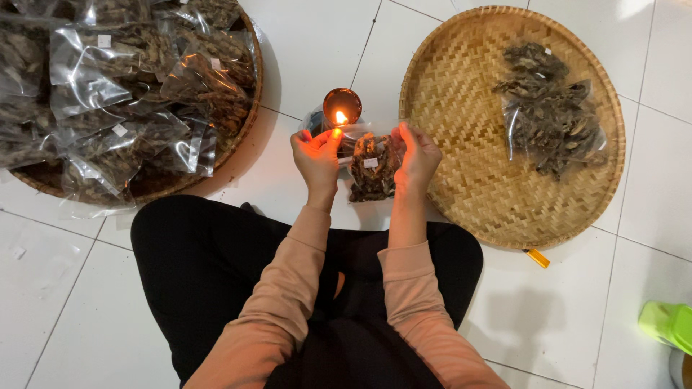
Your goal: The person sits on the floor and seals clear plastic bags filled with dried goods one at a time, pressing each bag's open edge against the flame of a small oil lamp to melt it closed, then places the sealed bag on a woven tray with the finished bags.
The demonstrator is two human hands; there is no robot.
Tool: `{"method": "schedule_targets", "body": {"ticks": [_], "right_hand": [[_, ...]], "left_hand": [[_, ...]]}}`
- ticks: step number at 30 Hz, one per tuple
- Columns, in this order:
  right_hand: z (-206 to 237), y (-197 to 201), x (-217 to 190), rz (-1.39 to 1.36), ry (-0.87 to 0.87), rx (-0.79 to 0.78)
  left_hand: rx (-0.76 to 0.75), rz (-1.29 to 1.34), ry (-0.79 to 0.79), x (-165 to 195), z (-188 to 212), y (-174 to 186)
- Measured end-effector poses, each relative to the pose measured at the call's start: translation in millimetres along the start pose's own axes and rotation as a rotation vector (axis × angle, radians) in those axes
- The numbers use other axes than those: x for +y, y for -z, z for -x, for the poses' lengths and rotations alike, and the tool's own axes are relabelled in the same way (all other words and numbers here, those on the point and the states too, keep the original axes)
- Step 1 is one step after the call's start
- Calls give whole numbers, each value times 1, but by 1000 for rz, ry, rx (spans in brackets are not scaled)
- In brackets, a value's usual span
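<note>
A white tiled floor (303, 50) is filling the frame, and a person in black trousers and peach sleeves is sitting on it at the bottom centre. In the upper right a large round woven bamboo tray (476, 187) is lying flat, carrying clear packets of dark dried pieces (551, 119) on its far side. In the upper left a second round woven tray (241, 137) is lying heaped with many sealed clear packets of the same dark stuff (122, 94). At the centre both hands are holding up a small clear plastic packet of dark dried pieces (373, 169), just beside a lit candle in a glass (341, 109). The left hand (316, 158) is pinching the packet's top left edge with its fingers pressed together, right next to the flame. The right hand (418, 158) is gripping the packet's right edge, fingers curled around it. A green plastic object (667, 324) is sitting at the lower right, and a small orange lighter (537, 258) is lying just below the right tray.
</note>
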State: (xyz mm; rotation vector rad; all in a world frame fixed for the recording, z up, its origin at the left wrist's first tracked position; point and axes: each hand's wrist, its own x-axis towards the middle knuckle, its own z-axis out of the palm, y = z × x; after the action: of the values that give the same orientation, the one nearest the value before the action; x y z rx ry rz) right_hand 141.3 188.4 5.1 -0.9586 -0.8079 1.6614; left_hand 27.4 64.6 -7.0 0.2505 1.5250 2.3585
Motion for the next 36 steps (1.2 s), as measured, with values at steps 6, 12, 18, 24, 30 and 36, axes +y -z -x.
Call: {"method": "schedule_targets", "body": {"ticks": [6, 12, 18, 24, 30, 36], "right_hand": [[-1, 2, -2, 13, 24, 4], [-1, 3, -5, 27, 14, 18], [-1, 4, -8, 32, 17, 40], [0, 4, -11, 36, 28, 27], [3, 1, -15, 42, 43, 31], [7, -3, -15, 30, 57, 17]], "left_hand": [[32, -92, 14, 0, 1, -2], [34, -155, -26, -2, 4, -4], [36, -212, -63, -7, 4, -6], [39, -170, -71, -8, 5, -9], [56, -129, 10, -8, 6, -8], [65, -186, -30, -10, 3, -6]]}}
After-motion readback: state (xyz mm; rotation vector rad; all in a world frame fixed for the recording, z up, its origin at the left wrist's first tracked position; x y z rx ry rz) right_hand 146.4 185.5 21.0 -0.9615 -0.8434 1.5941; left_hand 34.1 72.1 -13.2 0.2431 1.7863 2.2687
